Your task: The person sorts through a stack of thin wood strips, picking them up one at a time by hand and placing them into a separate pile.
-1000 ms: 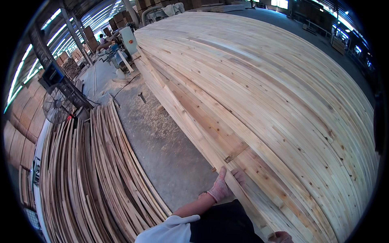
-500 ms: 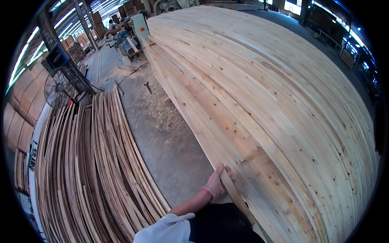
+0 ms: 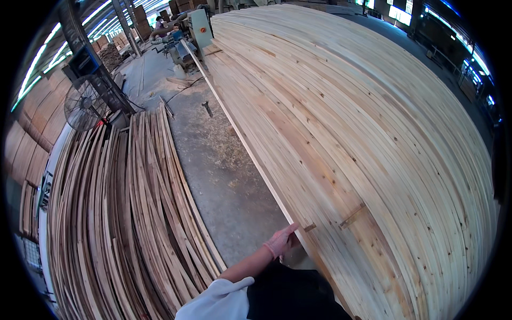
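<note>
A long, narrow wooden strip (image 3: 269, 184) runs along the left edge of a wide stack of pale planks (image 3: 352, 122). My left hand (image 3: 281, 241), in a pinkish glove, grips this strip near its close end, with the thumb on top and the other fingers partly hidden below. Toward the machine, the strip's far end juts out left of the planks. Short dark wood pieces lie across the planks, one (image 3: 352, 215) a little right of my hand. My right hand is out of sight.
Many long, thin strips (image 3: 112, 213) lie bundled on the floor to the left. A standing fan (image 3: 85, 104) is beside a post. Sawdust and a dark tool-like object (image 3: 207, 109) lie on the floor. A machine with a pale green cabinet (image 3: 200, 29) and a person (image 3: 159, 22) are farther off.
The strip has shifted left to the planks' edge, its far end swinging outward. My left hand has moved with it and sits slightly lower. The view has turned a little left.
</note>
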Action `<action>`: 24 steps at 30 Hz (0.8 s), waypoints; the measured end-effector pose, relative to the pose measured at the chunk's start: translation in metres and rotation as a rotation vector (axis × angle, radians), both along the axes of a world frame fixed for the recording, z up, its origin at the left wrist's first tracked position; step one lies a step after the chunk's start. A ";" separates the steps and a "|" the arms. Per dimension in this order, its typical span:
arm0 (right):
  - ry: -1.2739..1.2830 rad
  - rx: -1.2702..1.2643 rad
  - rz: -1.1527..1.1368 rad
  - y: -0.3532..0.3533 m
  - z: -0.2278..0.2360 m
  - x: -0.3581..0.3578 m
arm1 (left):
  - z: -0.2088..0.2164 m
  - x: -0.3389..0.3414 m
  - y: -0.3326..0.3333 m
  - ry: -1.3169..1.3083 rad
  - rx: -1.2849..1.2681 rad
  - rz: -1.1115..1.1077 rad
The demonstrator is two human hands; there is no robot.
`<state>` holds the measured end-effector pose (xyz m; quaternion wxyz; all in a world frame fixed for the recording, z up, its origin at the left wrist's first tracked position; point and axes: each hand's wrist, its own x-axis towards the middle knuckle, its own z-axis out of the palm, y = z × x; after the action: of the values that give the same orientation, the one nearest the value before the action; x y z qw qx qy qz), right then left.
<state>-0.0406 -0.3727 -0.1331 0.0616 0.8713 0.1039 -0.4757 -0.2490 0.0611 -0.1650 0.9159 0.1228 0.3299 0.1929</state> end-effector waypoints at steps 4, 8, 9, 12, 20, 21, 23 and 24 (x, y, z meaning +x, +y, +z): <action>0.079 -0.003 0.112 0.071 -0.037 -0.004 | -0.050 -0.021 -0.018 0.049 -0.201 -0.033; 0.210 0.145 0.400 0.151 -0.082 -0.021 | -0.065 -0.022 -0.058 -0.221 -0.196 -0.287; 0.216 0.241 0.435 0.167 -0.100 -0.025 | -0.095 -0.018 -0.072 -0.360 -0.235 -0.345; 0.234 0.433 0.256 0.213 -0.103 -0.045 | -0.168 -0.013 -0.111 -0.591 -0.344 -0.460; 0.282 0.447 0.092 0.141 -0.065 -0.009 | -0.072 -0.012 -0.071 -0.074 -0.182 -0.122; 0.284 0.302 0.033 0.128 -0.028 -0.003 | -0.067 -0.010 -0.069 -0.045 -0.182 -0.058; 0.133 0.143 0.469 0.028 -0.052 0.028 | -0.058 0.006 -0.064 0.004 -0.176 0.024; -0.073 0.118 0.362 -0.057 -0.097 0.044 | -0.047 0.017 -0.063 -0.024 -0.139 -0.032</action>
<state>0.0035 -0.4299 -0.2298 0.0987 0.8571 0.2844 -0.4181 -0.2317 -0.0015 -0.2122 0.9291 0.0618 0.3295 0.1565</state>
